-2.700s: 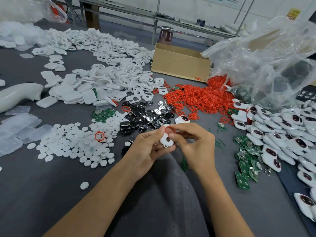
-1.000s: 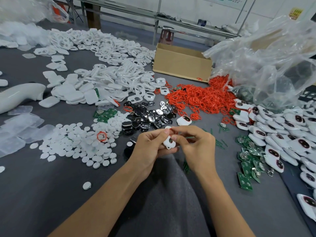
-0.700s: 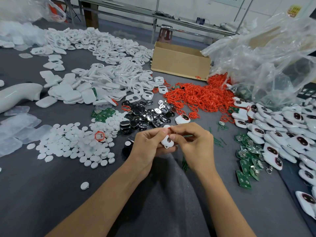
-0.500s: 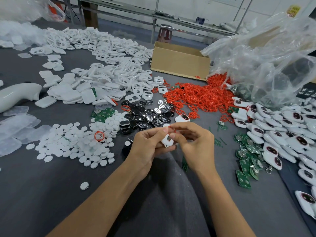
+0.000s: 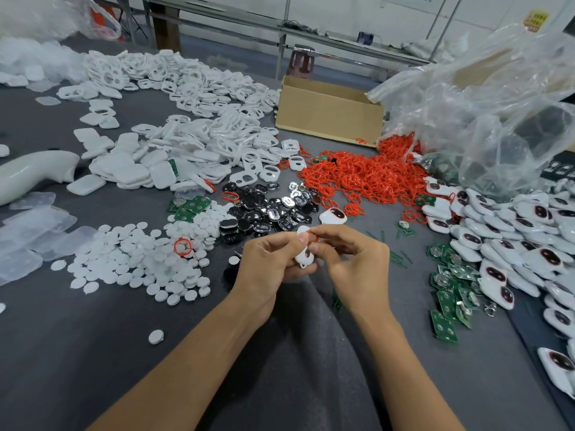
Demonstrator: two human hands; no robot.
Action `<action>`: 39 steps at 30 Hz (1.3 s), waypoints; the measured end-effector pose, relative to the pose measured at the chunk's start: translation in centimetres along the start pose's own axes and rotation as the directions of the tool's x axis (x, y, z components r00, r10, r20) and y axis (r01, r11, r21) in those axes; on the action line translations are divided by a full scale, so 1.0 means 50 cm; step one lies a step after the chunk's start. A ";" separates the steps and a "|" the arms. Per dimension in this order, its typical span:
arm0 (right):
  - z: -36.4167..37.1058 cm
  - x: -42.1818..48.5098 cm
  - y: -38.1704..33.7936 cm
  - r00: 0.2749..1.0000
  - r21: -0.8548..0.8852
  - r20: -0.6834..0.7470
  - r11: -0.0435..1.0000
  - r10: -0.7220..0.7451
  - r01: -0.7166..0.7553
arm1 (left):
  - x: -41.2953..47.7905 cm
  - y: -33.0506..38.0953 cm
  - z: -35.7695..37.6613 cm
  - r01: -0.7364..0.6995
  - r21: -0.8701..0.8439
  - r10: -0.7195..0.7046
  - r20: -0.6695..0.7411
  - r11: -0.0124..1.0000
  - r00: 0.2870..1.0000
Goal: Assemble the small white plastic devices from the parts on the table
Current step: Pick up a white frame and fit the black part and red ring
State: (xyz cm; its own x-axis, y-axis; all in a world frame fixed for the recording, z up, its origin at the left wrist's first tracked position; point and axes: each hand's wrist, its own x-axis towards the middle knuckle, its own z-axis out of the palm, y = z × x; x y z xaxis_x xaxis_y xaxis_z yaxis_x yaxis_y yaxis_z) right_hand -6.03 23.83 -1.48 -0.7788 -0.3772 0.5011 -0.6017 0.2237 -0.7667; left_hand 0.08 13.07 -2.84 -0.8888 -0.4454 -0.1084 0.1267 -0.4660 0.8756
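Left hand (image 5: 267, 265): fingers curled round white shell (image 5: 304, 259), thumb near its top.
Right hand (image 5: 354, 262): thumb and forefinger pinching red ring (image 5: 312, 234) against shell's top.
Position: above grey table (image 5: 93, 337).

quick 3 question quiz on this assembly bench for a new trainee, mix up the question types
1. True or false: the left hand and right hand both hold a white shell above the table.
2. The heap of red rings lies: A) on the table beside the cardboard box; B) inside the box; C) at the table's near edge.
3. Fill in: the heap of finished devices lies on the person's ____ side.
Key: 1 true; 2 A; 3 right.
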 end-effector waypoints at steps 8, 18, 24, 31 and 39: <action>0.004 -0.001 0.005 0.999 -0.024 -0.028 0.999 -0.037 0.037 | -0.002 -0.001 0.000 -0.107 0.108 0.110 -0.021 0.988 0.994; 0.011 -0.004 0.019 0.994 -0.139 -0.009 0.984 -0.112 0.110 | -0.003 -0.017 0.002 -0.118 0.200 0.125 -0.021 0.973 0.992; 0.010 -0.003 0.024 0.990 -0.172 -0.003 0.975 -0.143 0.140 | -0.002 -0.016 0.003 -0.092 0.168 0.091 0.016 0.982 0.996; 0.011 -0.004 0.023 0.986 -0.164 -0.051 0.976 -0.156 0.146 | 0.000 -0.010 0.002 -0.065 0.084 0.062 0.032 0.994 0.998; 0.014 -0.008 0.025 0.980 -0.142 -0.098 0.977 -0.174 0.159 | 0.001 -0.012 0.002 -0.062 0.065 0.063 -0.007 0.996 0.998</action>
State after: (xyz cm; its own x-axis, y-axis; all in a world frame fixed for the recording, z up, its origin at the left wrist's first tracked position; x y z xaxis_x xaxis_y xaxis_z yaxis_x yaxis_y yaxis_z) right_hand -6.33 23.65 -2.91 -0.6760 -0.3201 0.6638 -0.7369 0.2860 -0.6125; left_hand -0.08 13.42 -3.29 -0.8760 -0.4790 -0.0566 0.1529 -0.3871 0.9093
